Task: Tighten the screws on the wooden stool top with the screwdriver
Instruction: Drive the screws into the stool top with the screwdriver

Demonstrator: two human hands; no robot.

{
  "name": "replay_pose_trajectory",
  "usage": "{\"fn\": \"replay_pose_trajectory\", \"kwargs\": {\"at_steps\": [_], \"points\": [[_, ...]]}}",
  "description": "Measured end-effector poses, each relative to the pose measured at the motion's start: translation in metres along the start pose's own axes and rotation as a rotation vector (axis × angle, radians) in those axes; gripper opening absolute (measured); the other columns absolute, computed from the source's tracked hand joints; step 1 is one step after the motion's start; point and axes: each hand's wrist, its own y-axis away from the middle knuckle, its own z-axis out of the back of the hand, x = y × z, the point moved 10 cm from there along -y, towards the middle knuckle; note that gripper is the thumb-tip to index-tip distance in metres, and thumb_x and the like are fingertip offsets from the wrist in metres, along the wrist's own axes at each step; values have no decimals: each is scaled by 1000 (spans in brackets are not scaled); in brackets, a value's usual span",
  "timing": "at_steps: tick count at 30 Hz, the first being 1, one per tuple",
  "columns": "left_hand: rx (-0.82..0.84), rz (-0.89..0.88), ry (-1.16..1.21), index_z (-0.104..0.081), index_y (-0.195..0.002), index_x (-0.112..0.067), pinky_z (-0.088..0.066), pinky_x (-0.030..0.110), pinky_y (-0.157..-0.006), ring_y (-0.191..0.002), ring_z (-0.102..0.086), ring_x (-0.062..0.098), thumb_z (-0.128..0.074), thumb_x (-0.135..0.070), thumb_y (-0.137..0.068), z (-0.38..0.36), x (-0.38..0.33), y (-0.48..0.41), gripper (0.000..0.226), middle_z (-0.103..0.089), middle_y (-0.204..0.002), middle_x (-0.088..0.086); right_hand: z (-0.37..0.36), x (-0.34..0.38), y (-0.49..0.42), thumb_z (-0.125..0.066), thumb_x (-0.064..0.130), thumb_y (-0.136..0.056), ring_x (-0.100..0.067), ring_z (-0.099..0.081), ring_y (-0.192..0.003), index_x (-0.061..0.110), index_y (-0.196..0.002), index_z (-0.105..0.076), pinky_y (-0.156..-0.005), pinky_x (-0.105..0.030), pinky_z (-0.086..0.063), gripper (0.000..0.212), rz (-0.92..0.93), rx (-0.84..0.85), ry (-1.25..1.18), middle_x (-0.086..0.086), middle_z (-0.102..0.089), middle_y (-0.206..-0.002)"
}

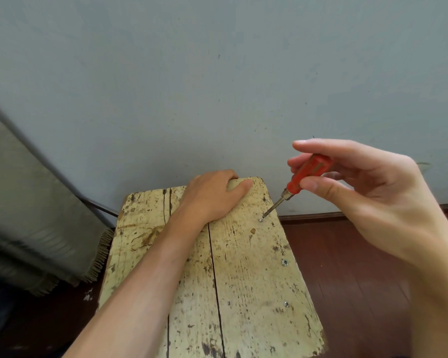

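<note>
Head camera looks down on the wooden stool top (243,280), which fills the lower middle of the view with its far end close to the wall (217,73). Its planks are coated in pale yellowish paint, badly chipped and stained brown, and dark cracks run lengthwise between them. Three silver screws sit in a row along its right side: the far screw (261,219), the middle screw (285,262) and the near screw (286,303).

The screwdriver (305,174) has a red handle, a metal collar and a thin steel shaft. It slants down and to the left, with its tip on the far screw; whether the tip is seated in the head is too small to tell. The right hand (367,192) pinches the handle between the thumb and fingertips, with the index finger stretched over the top. The left hand (212,195) grips the far end of the stool top, fingers curled over the edge and thumb flat on the paint. Its forearm lies diagonally across the board and hides part of the left planks.

The wall is grey-blue and lightly scuffed. A dark skirting board (321,217) meets the reddish-brown plank floor (360,267) to the right of the stool. On the left, a grey cloth (23,202) with a fringed hem lies just beside the stool's left edge.
</note>
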Motion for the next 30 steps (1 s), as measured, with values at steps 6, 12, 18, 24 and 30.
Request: {"fn": "replay_pose_trajectory", "kwargs": {"at_steps": [6, 12, 18, 24, 30], "points": [[-5, -1, 6, -65, -119, -37, -41, 37, -80, -99, -61, 16, -34, -80, -92, 0, 0, 0, 59, -68, -107, -15, 2, 2, -2, -83, 15, -93, -24, -78, -107, 32, -125, -73, -82, -44, -57, 38, 24, -72, 79, 3, -80, -104], [1, 3, 5, -65, -118, -38, -41, 37, -80, -93, -57, 13, -34, -79, -93, 1, -1, 0, 57, -59, -94, -20, 0, 3, -4, -87, 18, -90, -25, -76, -99, 37, -116, -77, -77, -36, -53, 34, 31, -112, 104, 6, -79, -101], [8, 4, 11, -65, -118, -37, -45, 38, -83, -93, -58, 13, -34, -79, -93, 1, -1, 1, 58, -59, -94, -20, -3, -2, 1, -77, 18, -97, -28, -73, -121, 29, -141, -70, -98, -46, -58, 46, -19, 52, -68, -2, -80, -112], [8, 4, 3, -65, -119, -38, -45, 38, -82, -96, -60, 15, -32, -81, -92, 0, 0, 0, 60, -60, -96, -20, -6, -5, 2, -69, 3, -96, -30, -77, -114, 19, -137, -70, -105, -37, -58, 44, -45, 52, -160, -3, -79, -113], [7, 3, -3, -66, -119, -37, -41, 37, -80, -94, -57, 14, -32, -80, -92, 0, 0, 0, 61, -60, -96, -19, -2, -3, -1, -78, 12, -95, -28, -78, -110, 30, -127, -74, -93, -61, -58, 37, -21, -26, -42, -5, -78, -108]]}}
